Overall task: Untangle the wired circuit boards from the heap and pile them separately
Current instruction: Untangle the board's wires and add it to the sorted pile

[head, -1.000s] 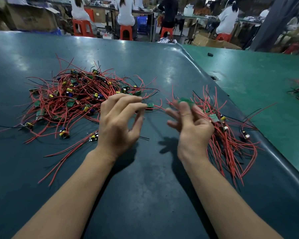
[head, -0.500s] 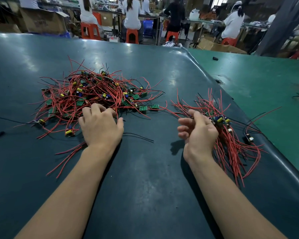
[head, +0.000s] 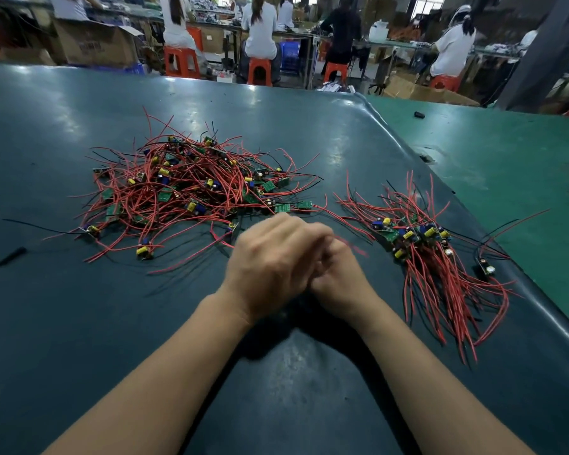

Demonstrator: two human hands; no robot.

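Two groups of wired circuit boards are shown on a dark table (head: 79,323); the tangled heap (head: 191,192), red wires with a few black ones among green boards, lies at ten o'clock from the hands; the sorted pile (head: 434,257), its wires combed toward the near edge, lies at three o'clock; the boards in either are too many and too overlapped to be counted. One board (head: 485,267) is seen apart at the right edge of the pile; a small black piece (head: 12,256) lies at nine o'clock, well apart from the heap. The two hands are brought together between heap and pile, both blurred; the left hand (head: 273,264) is laid over the right hand (head: 340,277), so that the right fingers are hidden; a blurred red wire (head: 352,246) runs out from between them at one o'clock, but which hand grips it, and whether either hand is closed, cannot be told. A lighter green table (head: 506,165) adjoins at two o'clock, with a small black object (head: 419,115) on it. At twelve o'clock five people are seen from behind; four orange stools (head: 181,62) can be made out; a cardboard box (head: 94,44) stands at eleven o'clock, its contents not visible.
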